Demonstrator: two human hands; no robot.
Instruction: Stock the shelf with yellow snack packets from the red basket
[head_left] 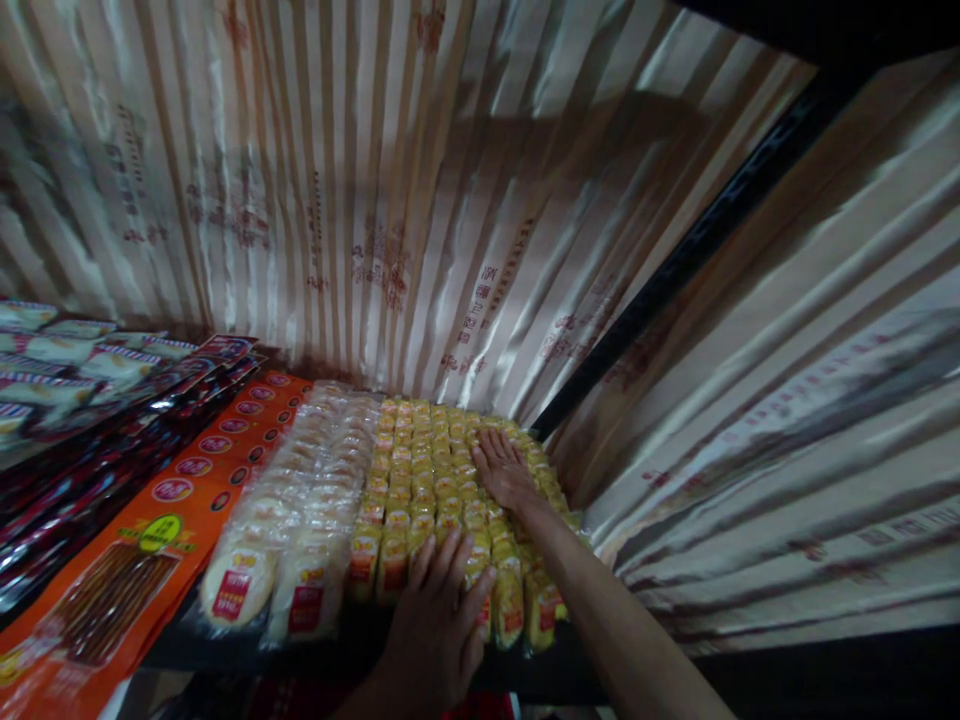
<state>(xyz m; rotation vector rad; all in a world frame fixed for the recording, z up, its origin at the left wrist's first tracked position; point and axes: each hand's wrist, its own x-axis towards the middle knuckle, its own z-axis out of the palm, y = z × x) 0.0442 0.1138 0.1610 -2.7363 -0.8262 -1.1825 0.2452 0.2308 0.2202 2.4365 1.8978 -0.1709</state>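
Note:
Rows of small yellow-wrapped snack packets (422,465) stand close together on a dark shelf (352,650). My left hand (442,610) lies against the front ends of these packets, its fingers stretched out and covering some of them. Farther back, my right hand (504,468) rests flat on top of the rows toward the right, fingers extended. Neither hand grips anything. Left of the yellow rows are two lines of round white crackers (304,590) in clear wrappers with red labels.
Orange snack bags (150,545) overlap at the left, beside dark red shiny packets (82,490) and white packets (90,350). Creased printed sheeting (360,200) hangs behind and at the right. A black slanted post (697,250) stands at the back right corner.

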